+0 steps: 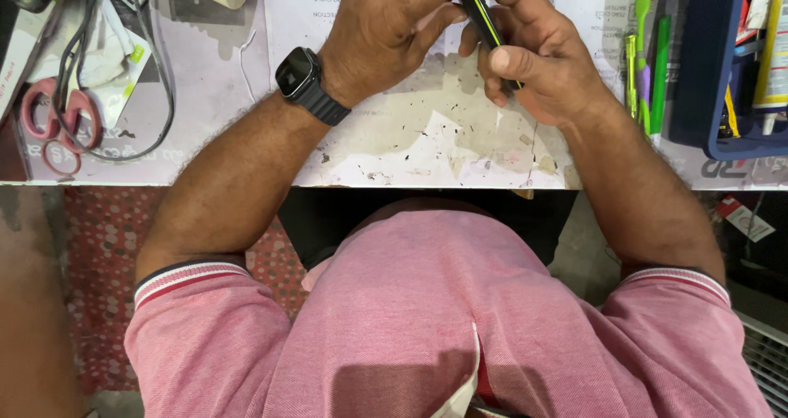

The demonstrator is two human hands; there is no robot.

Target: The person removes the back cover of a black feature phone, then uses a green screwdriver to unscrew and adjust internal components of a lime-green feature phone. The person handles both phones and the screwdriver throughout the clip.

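Near the top edge of the desk (427,151), both hands meet over one thin black tool with a yellow-green stripe (486,20) — pen-shaped, smooth, likely plastic. Its long axis runs on a slant, the upper end close to the left fingertips and the lower end passing down into the right palm. The right hand (538,57) is clamped around the lower length, thumb laid along the shaft, so this hand carries the tool. The left hand (390,28) comes in from the other side, fingers pinched together at the upper end; whether they truly grip the tip or only touch it, I cannot tell, since the knuckles hide it. Both hands are level with the tool, though the right has far more of it in its grip.

A dark smartwatch (300,75) with a matte band sits on the left wrist. The desk cover is pale printed sheet, scuffed, torn and speckled. At far left lie scissors with pink handles (53,118) among looped black cable (160,73) — well apart from the hands. At right, green slim tools (644,53) lie beside a dark blue tray (710,65) of mixed items.
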